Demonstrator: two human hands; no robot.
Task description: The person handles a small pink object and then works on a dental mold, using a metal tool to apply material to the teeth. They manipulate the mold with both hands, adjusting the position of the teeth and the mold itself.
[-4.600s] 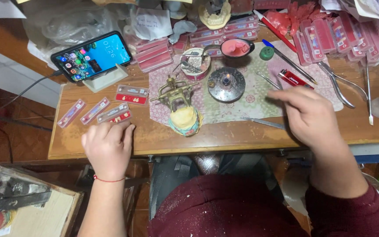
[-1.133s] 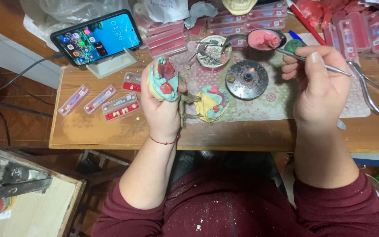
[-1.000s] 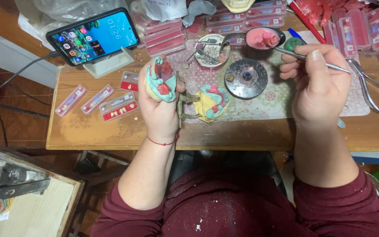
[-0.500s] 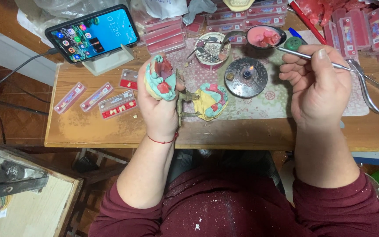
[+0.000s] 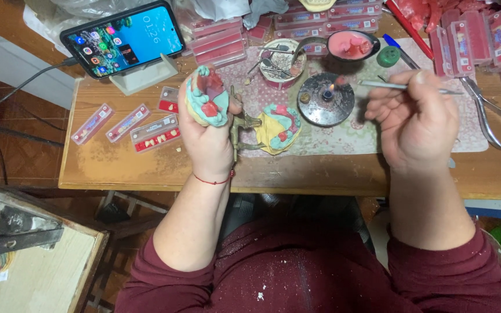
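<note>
Steel tool (image 5: 404, 87) lies level across the pinching right hand (image 5: 416, 119), tip left at the burner (image 5: 326, 98); left hand (image 5: 210, 133), further left, grips the cast (image 5: 207, 104) above the tabletop (image 5: 117, 165).

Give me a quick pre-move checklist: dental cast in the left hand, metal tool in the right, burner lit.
1. Left hand grips the dental cast: ok.
2. Right hand holds the metal tool: ok.
3. Burner flame lit: ok.
4. Tool tip at the flame: not ok, it sits right of it.
5. Wax on the tool tip: cannot tell.
6. Articulator standing apart from the burner: ok.
</note>
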